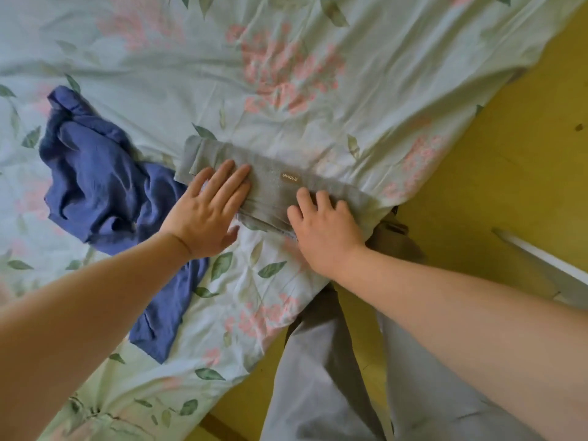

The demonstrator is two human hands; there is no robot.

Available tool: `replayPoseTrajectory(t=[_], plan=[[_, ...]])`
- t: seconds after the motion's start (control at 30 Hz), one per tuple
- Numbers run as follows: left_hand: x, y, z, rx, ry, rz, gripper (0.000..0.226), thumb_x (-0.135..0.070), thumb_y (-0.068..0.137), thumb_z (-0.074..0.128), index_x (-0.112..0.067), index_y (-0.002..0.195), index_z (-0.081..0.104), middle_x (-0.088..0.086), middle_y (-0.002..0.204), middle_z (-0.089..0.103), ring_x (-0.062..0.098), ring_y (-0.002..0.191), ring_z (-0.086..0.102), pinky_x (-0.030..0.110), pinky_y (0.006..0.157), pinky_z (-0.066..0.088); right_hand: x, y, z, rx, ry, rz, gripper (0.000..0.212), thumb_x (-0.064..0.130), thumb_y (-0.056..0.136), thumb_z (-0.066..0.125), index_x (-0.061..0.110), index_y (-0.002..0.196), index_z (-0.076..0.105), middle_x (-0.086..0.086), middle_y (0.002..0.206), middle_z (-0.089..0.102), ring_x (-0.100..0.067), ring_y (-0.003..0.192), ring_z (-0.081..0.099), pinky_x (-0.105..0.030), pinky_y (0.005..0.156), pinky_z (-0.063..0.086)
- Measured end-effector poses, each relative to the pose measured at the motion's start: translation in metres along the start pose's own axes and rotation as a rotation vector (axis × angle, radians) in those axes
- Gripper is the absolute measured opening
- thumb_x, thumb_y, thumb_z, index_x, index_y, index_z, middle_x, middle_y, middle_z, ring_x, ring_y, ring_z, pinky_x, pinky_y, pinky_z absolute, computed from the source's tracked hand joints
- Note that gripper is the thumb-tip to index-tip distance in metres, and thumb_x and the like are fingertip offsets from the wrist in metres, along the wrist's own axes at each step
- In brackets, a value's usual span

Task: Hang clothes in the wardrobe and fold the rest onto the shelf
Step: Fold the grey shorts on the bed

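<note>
My left hand [206, 214] lies flat, fingers straight, on the folded grey garment [273, 183] at frame centre on the bed [350, 43]; my right hand [324, 227] curls round its lower edge. A blue garment [95, 186] lies crumpled at left.

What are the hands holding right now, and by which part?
The left hand presses flat on the left half of the folded grey garment, holding nothing. The right hand curls its fingers onto the near right edge; whether they grip cannot be told.

The label [290, 176] on the folded grey garment [270, 195] bears lettering too blurred to read.
</note>
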State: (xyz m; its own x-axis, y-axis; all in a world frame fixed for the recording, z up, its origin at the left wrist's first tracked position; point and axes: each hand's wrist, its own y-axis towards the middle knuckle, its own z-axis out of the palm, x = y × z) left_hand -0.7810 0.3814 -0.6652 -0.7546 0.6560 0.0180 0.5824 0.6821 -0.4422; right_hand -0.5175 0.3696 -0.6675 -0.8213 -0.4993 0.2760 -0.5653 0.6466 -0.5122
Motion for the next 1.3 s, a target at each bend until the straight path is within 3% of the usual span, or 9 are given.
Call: replayPoseTrajectory(t=[0.07,0.27,0.33,0.43,0.57,0.7,1.0,1.13,1.3], plan=[[-0.004,-0.002,0.01,0.012,-0.021,-0.056,0.097,-0.05,0.088,0.066,-0.001,0.159,0.021,0.018,0.167,0.014,0.041,0.153,0.016,0.061,0.118,0.025,0.008,0.002,0.006,0.014,-0.001,0.069,0.057,0.05,0.097,0.051,0.012,0.131,0.025,-0.018,0.146,0.02,-0.04,0.115,0.038,-0.049,0.079,0.047],[0.001,0.023,0.04,-0.159,-0.018,-0.092,0.081,-0.047,0.099,0.056,-0.005,0.159,0.022,0.023,0.165,0.02,0.044,0.151,0.022,0.062,0.117,0.026,0.017,0.024,0.022,0.042,-0.014,0.203,0.089,0.03,0.084,0.067,0.016,0.142,0.002,-0.02,0.15,-0.001,-0.046,0.125,0.026,-0.057,0.09,0.043],[0.0,0.02,0.044,-0.194,0.002,-0.075,0.069,-0.033,0.102,0.05,-0.004,0.159,0.023,0.023,0.164,0.022,0.045,0.149,0.027,0.062,0.116,0.028,0.025,0.024,0.025,0.046,-0.024,0.222,0.085,0.026,0.085,0.067,0.013,0.143,0.006,-0.022,0.15,0.004,-0.047,0.125,0.03,-0.056,0.086,0.048],[0.001,0.02,0.026,-0.089,-0.048,-0.067,0.067,-0.018,0.098,0.051,-0.003,0.157,0.024,0.023,0.162,0.028,0.046,0.141,0.038,0.059,0.111,0.035,0.03,0.018,0.001,0.029,0.017,0.283,0.063,0.014,0.092,0.061,0.008,0.143,0.024,-0.021,0.148,0.027,-0.045,0.12,0.043,-0.048,0.075,0.054],[-0.004,0.02,-0.064,0.196,-0.14,-0.04,0.067,-0.018,0.092,0.06,-0.011,0.15,0.028,0.013,0.148,0.045,0.037,0.126,0.052,0.05,0.1,0.046,0.026,-0.018,-0.067,0.049,0.201,0.381,0.05,0.006,0.093,0.057,0.01,0.139,0.036,-0.015,0.137,0.045,-0.041,0.119,0.05,-0.044,0.075,0.043],[-0.037,-0.003,-0.171,0.235,-0.008,0.159,0.062,-0.018,0.09,0.064,-0.018,0.144,0.033,0.003,0.128,0.05,0.026,0.111,0.058,0.038,0.086,0.049,0.038,-0.112,-0.123,0.006,0.267,0.488,0.048,0.011,0.087,0.063,0.017,0.128,0.04,-0.011,0.126,0.051,-0.039,0.11,0.056,-0.039,0.071,0.038],[-0.174,-0.011,-0.422,-0.108,0.203,0.56,0.061,-0.024,0.087,0.061,-0.028,0.143,0.036,-0.003,0.13,0.049,0.021,0.117,0.052,0.037,0.093,0.048,0.029,-0.383,-0.22,-0.408,0.402,0.926,0.031,0.018,0.085,0.062,0.028,0.101,0.037,-0.002,0.096,0.052,-0.029,0.078,0.054,-0.036,0.053,0.042],[-0.263,-0.002,-0.538,-0.279,0.246,0.69,0.059,-0.02,0.084,0.059,-0.029,0.139,0.038,-0.003,0.127,0.046,0.021,0.117,0.048,0.038,0.084,0.052,0.031,-0.507,-0.258,-0.648,0.363,1.146,0.029,0.023,0.085,0.061,0.027,0.102,0.038,-0.002,0.101,0.053,-0.029,0.082,0.053,-0.037,0.06,0.043],[-0.374,-0.033,-0.666,-0.663,0.233,0.938,0.063,-0.016,0.077,0.061,-0.027,0.137,0.044,0.0,0.121,0.051,0.028,0.11,0.052,0.043,0.076,0.055,0.053,-0.669,-0.309,-0.908,0.116,1.417,0.033,0.025,0.081,0.062,0.028,0.108,0.044,-0.001,0.109,0.06,-0.035,0.096,0.06,-0.036,0.063,0.038]])
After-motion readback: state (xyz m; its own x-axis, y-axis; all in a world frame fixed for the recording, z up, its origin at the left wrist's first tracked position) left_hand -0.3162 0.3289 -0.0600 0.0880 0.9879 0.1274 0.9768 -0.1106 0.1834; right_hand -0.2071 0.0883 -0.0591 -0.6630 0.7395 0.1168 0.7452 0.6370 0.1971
